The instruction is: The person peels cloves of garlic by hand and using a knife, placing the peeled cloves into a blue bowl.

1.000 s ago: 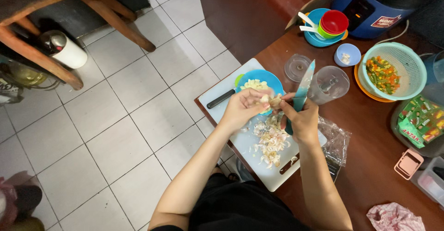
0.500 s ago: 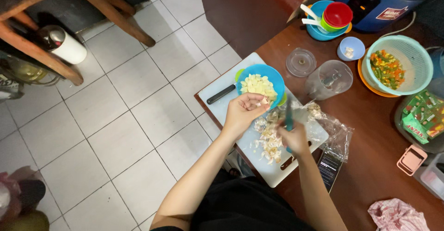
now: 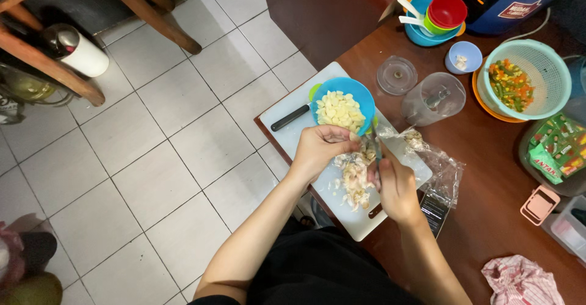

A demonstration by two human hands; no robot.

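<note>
Your left hand (image 3: 322, 149) pinches a garlic clove (image 3: 356, 156), fingers closed on it, above the white cutting board (image 3: 287, 114), just beside the blue bowl (image 3: 360, 94) of peeled cloves. Your right hand (image 3: 395, 186) is wrapped tight around a knife (image 3: 376, 149), its blade close to your left fingertips. A slip could nick 1 of them, and the pile of peels (image 3: 354, 180) underneath may hide the edge

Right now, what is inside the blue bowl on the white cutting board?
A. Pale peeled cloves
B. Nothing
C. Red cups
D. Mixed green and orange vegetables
A: the blue bowl on the white cutting board holds pale peeled cloves; the mixed vegetables lie in the green basket.
</note>
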